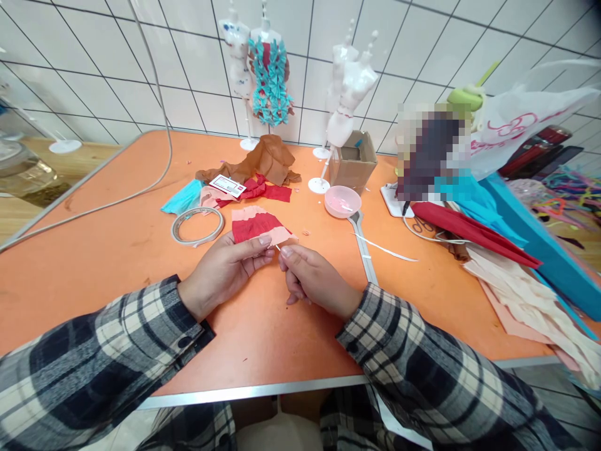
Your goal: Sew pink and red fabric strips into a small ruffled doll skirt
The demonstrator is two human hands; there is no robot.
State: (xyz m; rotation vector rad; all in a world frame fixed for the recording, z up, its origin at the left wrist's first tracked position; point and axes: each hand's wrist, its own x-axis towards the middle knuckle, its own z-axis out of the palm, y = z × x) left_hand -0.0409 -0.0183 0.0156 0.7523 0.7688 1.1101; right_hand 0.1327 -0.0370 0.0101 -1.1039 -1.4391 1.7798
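Observation:
My left hand (224,268) pinches the near edge of a small fan-shaped piece of pleated red and pink crepe paper (259,224), holding it just above the orange table (117,250). My right hand (312,279) is closed in a pinch right beside it, thumb and forefinger on a thin white strip or pin (278,248) at the paper's corner; what it is stays too small to name. Both sleeves are plaid.
A roll of tape (197,225) lies left of the paper. Behind are red, teal and brown scraps (263,164), a pink bowl (342,202), a cardboard box (353,161), small mannequins (267,75) and stacked crepe sheets (507,250) at right.

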